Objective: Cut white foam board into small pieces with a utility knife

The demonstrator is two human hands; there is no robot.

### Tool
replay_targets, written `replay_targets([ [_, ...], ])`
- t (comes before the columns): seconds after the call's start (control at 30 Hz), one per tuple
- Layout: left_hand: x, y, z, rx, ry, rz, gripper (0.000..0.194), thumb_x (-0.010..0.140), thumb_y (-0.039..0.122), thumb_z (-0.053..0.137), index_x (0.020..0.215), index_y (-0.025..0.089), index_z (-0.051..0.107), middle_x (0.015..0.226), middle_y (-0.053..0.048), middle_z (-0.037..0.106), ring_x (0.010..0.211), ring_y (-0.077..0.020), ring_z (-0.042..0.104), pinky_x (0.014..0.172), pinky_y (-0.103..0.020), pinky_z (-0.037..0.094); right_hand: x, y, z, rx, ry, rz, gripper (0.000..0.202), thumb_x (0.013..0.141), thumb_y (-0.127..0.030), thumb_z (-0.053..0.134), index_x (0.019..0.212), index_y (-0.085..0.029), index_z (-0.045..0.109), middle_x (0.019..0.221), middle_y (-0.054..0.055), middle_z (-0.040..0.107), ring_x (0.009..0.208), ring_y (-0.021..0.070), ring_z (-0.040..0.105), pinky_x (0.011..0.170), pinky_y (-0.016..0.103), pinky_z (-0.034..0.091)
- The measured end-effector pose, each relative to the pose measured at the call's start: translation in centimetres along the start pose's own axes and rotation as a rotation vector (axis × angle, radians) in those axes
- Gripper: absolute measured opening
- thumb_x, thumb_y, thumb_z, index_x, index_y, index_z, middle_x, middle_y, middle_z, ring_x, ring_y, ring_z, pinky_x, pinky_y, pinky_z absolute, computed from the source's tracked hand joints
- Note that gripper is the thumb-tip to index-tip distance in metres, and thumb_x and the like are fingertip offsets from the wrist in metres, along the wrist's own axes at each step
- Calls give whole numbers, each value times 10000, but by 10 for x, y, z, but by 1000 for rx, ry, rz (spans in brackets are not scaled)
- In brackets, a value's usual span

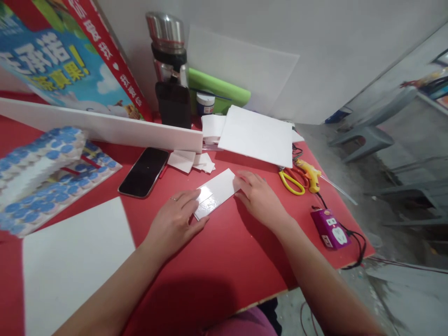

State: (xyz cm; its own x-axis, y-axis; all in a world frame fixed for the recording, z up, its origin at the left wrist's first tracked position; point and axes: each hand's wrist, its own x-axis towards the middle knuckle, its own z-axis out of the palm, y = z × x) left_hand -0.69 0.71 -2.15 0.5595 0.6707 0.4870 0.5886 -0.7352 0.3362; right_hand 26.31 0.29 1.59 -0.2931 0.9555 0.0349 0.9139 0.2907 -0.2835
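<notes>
A glossy white strip of card or board (221, 187) lies slantwise on the red table, with a shorter piece or fold line showing near its left end. My left hand (177, 215) is closed on that left end, thumb at the near edge and fingers at the far side. At the opposite end, my right hand (258, 193) pinches the strip between thumb and fingers. Small white offcuts (184, 160) lie just beyond the strip. A black phone (144, 171) rests left of them.
Yellow-handled scissors (292, 181), a yellow glue gun (308, 171) and a purple power socket box (330, 228) lie on the right. White sheets (259, 135) are stacked at the back. A blue-dotted model (45, 177) and a white board (77, 261) occupy the left.
</notes>
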Motion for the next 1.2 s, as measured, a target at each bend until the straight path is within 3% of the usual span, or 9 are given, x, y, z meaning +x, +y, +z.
replay_targets([
  [0.17, -1, -1, 1, -18, 3, 10, 202, 1009, 351, 679, 1025, 149, 692, 1257, -221, 758, 1137, -381, 727, 973, -552, 605, -15, -45, 26, 112, -72, -235, 727, 1111, -547, 455, 1695, -141, 305, 1753, 189, 317, 1645, 312, 266, 1323, 589, 287],
  [0.37, -3, -3, -1, -74, -39, -33, 237, 1025, 373, 655, 1067, 144, 702, 1330, -211, 743, 1211, -381, 716, 1016, -554, 598, -14, -66, 52, 36, -137, -209, 848, 1085, -624, 465, 1659, -10, 348, 1758, 219, 222, 1672, 332, 106, 1364, 580, 133],
  [0.57, 9, -13, -29, -379, -302, -398, 379, 991, 560, 623, 1128, 234, 758, 1444, -116, 706, 1272, -352, 704, 1085, -569, 578, -14, -70, 42, 12, -202, -160, 867, 1070, -675, 452, 1689, -83, 319, 1758, 195, 188, 1669, 363, 126, 1304, 749, 44],
  [0.77, 28, -15, -64, -915, 73, -822, 334, 912, 442, 730, 1140, 199, 763, 1282, -131, 781, 1208, -339, 738, 1054, -537, 609, -15, -72, 44, -22, -211, -157, 935, 1029, -731, 478, 1692, -92, 318, 1762, 193, 178, 1669, 389, 96, 1282, 783, 30],
  [0.87, 38, -9, -80, -1082, 233, -895, 243, 891, 377, 726, 1038, 186, 758, 1166, -117, 808, 1164, -307, 754, 1087, -523, 585, -14, -72, 44, -54, -216, -150, 926, 1036, -740, 443, 1696, -103, 317, 1766, 181, 179, 1672, 375, 91, 1294, 760, 48],
  [0.93, 41, -2, -84, -931, 263, -879, 250, 912, 407, 696, 1023, 188, 743, 1102, -105, 805, 1097, -296, 763, 1053, -524, 596, -14, -73, 44, -79, -230, -139, 927, 1044, -739, 416, 1696, -90, 306, 1769, 173, 166, 1674, 369, 79, 1297, 752, 59],
  [1.0, 40, 6, -79, -579, 149, -734, 266, 927, 418, 678, 1044, 188, 740, 1092, -110, 790, 1079, -315, 748, 1032, -549, 590, -14, -74, 44, -94, -233, -135, 937, 1047, -738, 404, 1693, -67, 295, 1771, 166, 157, 1675, 366, 71, 1296, 754, 71],
  [1.1, 29, 18, -54, -130, -140, -330, 233, 920, 327, 654, 1064, 169, 747, 1282, -169, 736, 1290, -408, 645, 1130, -637, 492, -15, -74, 43, -96, -204, -149, 894, 1067, -700, 408, 1683, -61, 311, 1773, 149, 158, 1677, 362, 64, 1290, 768, 71],
  [1.2, 19, 25, -24, -5, -220, -243, 325, 939, 237, 635, 1241, 136, 699, 1423, -209, 660, 1389, -417, 579, 1126, -603, 511, -15, -70, 39, -70, -187, -167, 821, 1078, -651, 454, 1674, -95, 354, 1772, 133, 180, 1676, 366, 83, 1276, 795, 88],
])
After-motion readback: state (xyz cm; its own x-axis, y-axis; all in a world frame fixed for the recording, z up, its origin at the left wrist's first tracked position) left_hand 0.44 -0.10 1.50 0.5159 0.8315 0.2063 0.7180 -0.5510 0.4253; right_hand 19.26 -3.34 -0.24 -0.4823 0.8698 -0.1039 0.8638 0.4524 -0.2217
